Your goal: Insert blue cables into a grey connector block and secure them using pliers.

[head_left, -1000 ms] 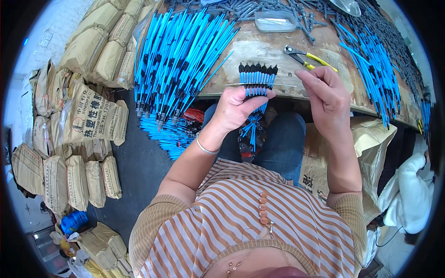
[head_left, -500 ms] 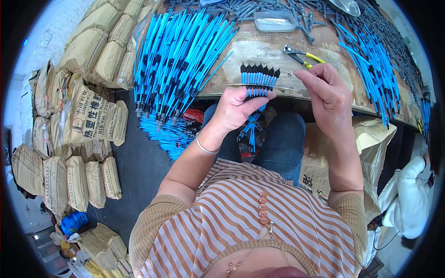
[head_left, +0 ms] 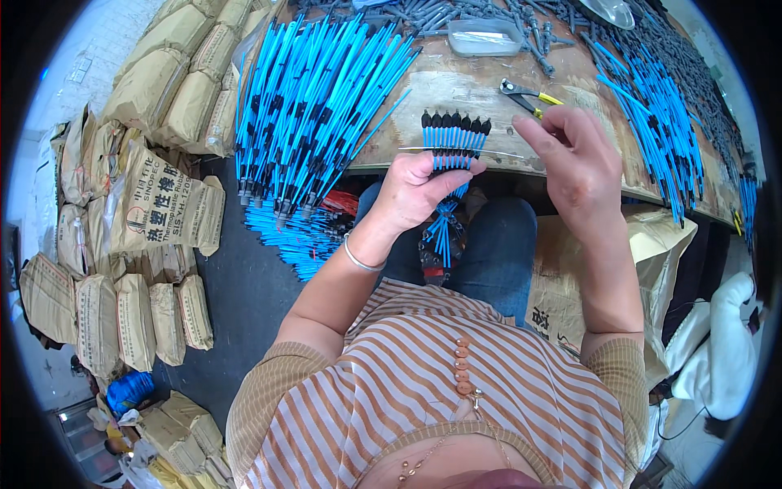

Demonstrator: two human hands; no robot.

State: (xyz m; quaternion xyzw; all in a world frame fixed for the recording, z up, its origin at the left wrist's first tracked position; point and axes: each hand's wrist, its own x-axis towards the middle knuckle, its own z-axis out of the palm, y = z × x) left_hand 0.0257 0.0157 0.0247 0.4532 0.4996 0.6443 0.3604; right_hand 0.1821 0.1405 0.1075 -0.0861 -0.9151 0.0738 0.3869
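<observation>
My left hand (head_left: 417, 193) is closed around a flat row of blue rods (head_left: 454, 140) with pointed black tips, held upright side by side near the table's front edge. Across the row, just above my fingers, runs a thin pale wire (head_left: 505, 154) whose right part sticks out free. Below the hand, the blue lower ends (head_left: 441, 235) bunch together between my knees. My right hand (head_left: 585, 171) is raised to the right of the row, fingers curled with thumb and forefinger close together. Its fingertips sit above the wire's right end; whether they pinch anything is too small to tell.
Yellow-handled pincers (head_left: 521, 96) lie on the wooden table (head_left: 432, 85) beyond my right hand. Blue rods with black parts pile at left (head_left: 318, 106) and right (head_left: 656, 122). A clear plastic box (head_left: 485, 38) stands among grey parts at the back. Paper sacks (head_left: 155, 98) are stacked at left.
My right hand has shifted slightly, its wrist and fingers turned a little. The wire's right part now reaches slightly further right. My left hand and the rods are nearly still.
</observation>
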